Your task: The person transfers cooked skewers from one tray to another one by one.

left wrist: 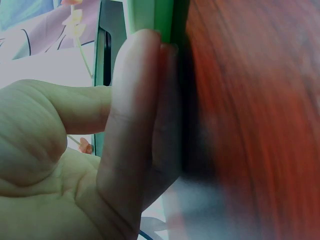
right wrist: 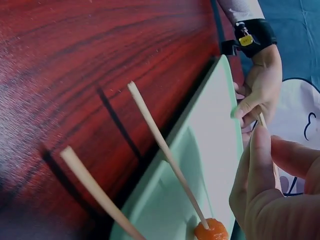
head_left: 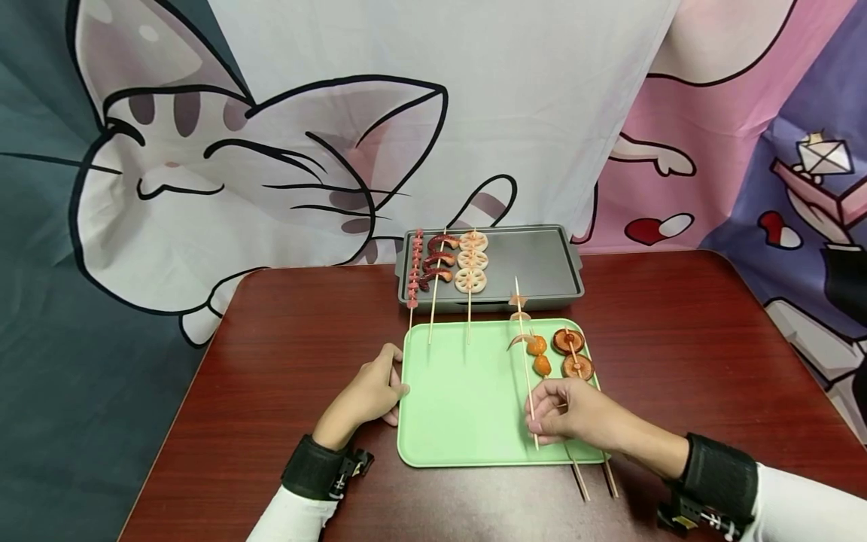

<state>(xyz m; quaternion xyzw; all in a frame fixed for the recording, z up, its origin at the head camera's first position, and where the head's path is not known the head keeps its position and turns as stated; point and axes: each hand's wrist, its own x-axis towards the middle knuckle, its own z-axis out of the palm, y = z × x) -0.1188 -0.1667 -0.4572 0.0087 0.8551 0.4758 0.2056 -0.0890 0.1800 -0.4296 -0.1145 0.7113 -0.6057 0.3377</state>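
Observation:
My right hand (head_left: 565, 410) pinches the lower part of a bamboo skewer (head_left: 524, 363) between thumb and fingers. Several thin, pale pinkish slices (head_left: 520, 317) are threaded near the skewer's tip, which overlaps the grey pan's front edge in the head view. At the left rim of the light green tray (head_left: 460, 421), my left hand (head_left: 369, 388) grips the edge, its thumb over the rim in the right wrist view. Under and beside my right hand, a skewer of orange balls (head_left: 536, 345) and one of brown mushroom caps (head_left: 577, 366) lie on the tray, their sticks jutting past its front edge.
Behind the tray stands a grey rectangular pan (head_left: 528, 260). Across its left part lie skewers of small pink pieces (head_left: 413, 278), dark red curled sausages (head_left: 439, 260) and lotus root slices (head_left: 470, 281). A printed cloth (head_left: 542, 113) hangs behind the brown table (head_left: 305, 324).

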